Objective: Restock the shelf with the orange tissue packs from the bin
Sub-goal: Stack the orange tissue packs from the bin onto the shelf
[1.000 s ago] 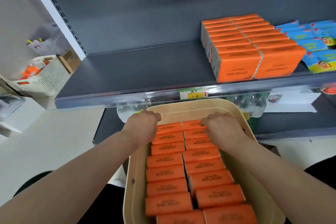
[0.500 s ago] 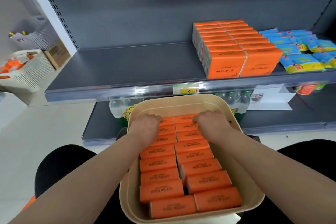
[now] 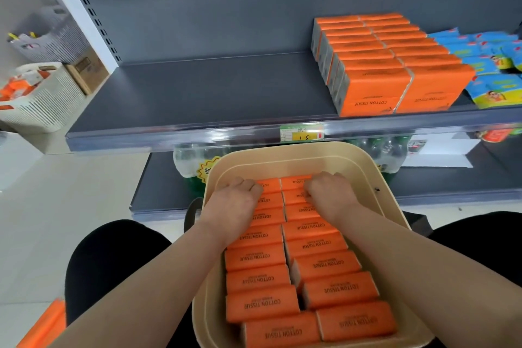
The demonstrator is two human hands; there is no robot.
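A beige bin [image 3: 288, 154] sits on my lap, filled with two rows of orange tissue packs [image 3: 310, 265] marked COTTON TISSUE. My left hand [image 3: 233, 202] reaches into the bin's far left end, fingers curled down over the packs there. My right hand [image 3: 329, 195] does the same at the far right end, fingers curled round the outer packs. The fingertips are hidden behind the packs. On the grey shelf [image 3: 197, 93] above, a block of orange tissue packs [image 3: 389, 65] stands at the right.
Blue snack packets [image 3: 491, 65] lie right of the orange block. A price tag [image 3: 301, 133] sits on the shelf's front rail. Bottles [image 3: 192, 161] stand on the lower shelf behind the bin. A white basket [image 3: 42, 102] and cardboard box [image 3: 84, 70] are at the far left.
The view has shifted down and left, so the bin shows more fully. Both hands stay curled over the far packs in the bin, hardly moved.
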